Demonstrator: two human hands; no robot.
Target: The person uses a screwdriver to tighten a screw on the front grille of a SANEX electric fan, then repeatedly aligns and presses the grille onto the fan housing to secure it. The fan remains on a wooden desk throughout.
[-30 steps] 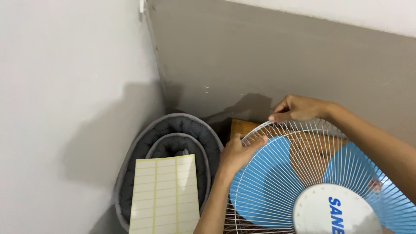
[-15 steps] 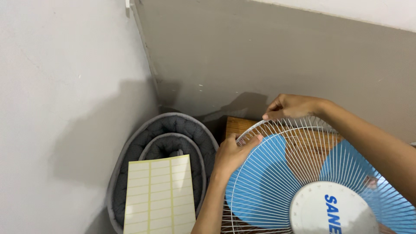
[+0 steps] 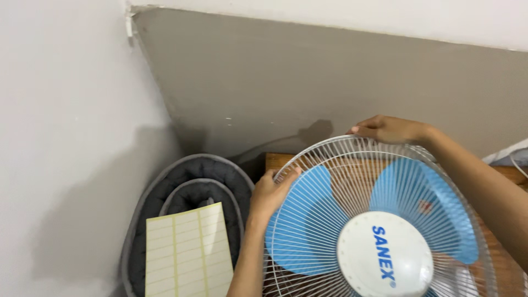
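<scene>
Left hand (image 3: 270, 193) clamps the fan grille's (image 3: 330, 159) left rim; right hand (image 3: 388, 129) grips its far edge. Grey cushion (image 3: 187, 181) crowds the left corner; wall close behind.

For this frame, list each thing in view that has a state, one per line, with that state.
Fan grille: fitted over the blades, gripped at its rim by both hands.
Blue fan blades: sharp, no blur, apparently still.
Left hand: closed on the grille's left rim.
Right hand: fingers curled over the grille's top rim.
Grey padded cushion: standing on edge in the corner.
Label sheet: flat, leaning against the cushion.
</scene>
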